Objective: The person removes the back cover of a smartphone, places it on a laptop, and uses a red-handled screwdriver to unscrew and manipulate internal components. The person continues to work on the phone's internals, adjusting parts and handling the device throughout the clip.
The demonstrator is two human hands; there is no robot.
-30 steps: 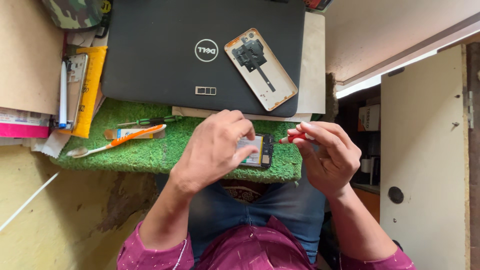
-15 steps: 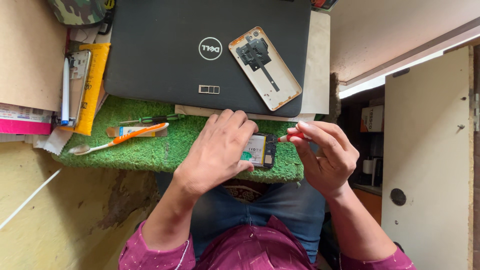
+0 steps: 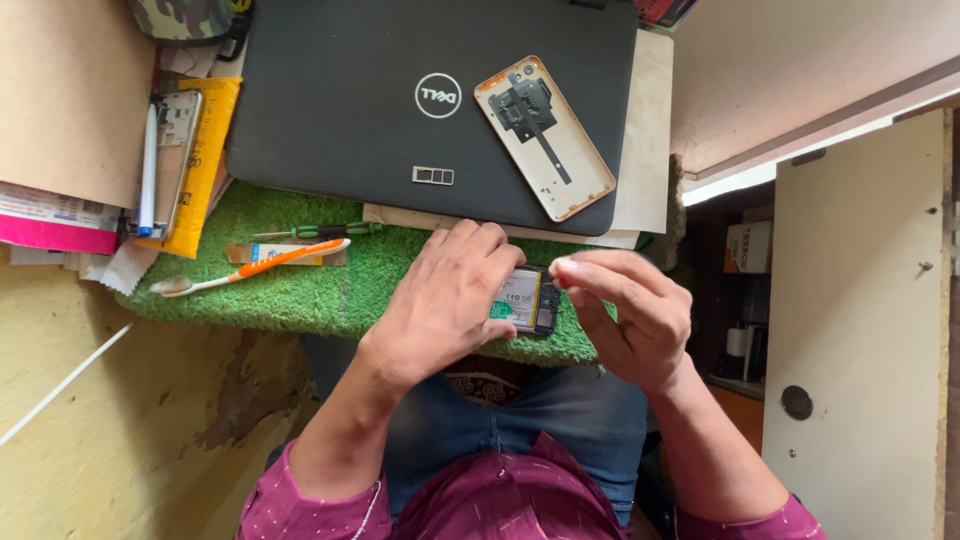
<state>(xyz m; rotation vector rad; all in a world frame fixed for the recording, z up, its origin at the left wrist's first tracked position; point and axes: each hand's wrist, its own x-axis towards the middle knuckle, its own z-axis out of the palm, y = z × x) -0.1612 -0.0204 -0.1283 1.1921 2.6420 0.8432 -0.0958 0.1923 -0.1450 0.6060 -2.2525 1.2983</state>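
Note:
An opened phone lies on a green turf mat, its battery and board showing. My left hand rests flat over the phone's left part and holds it down. My right hand hovers at the phone's right edge, thumb and forefinger pinched on a small red-tipped thing that is mostly hidden. The phone's gold back cover lies inside-up on a closed black laptop behind the mat.
An orange-and-white toothbrush and a green screwdriver lie on the mat to the left. A yellow packet, a pen and brown cardboard sit at far left. A pale cabinet door stands at right.
My right hand has lowered and turned so the red tip is nearly hidden by my fingers. My left hand stays on the phone.

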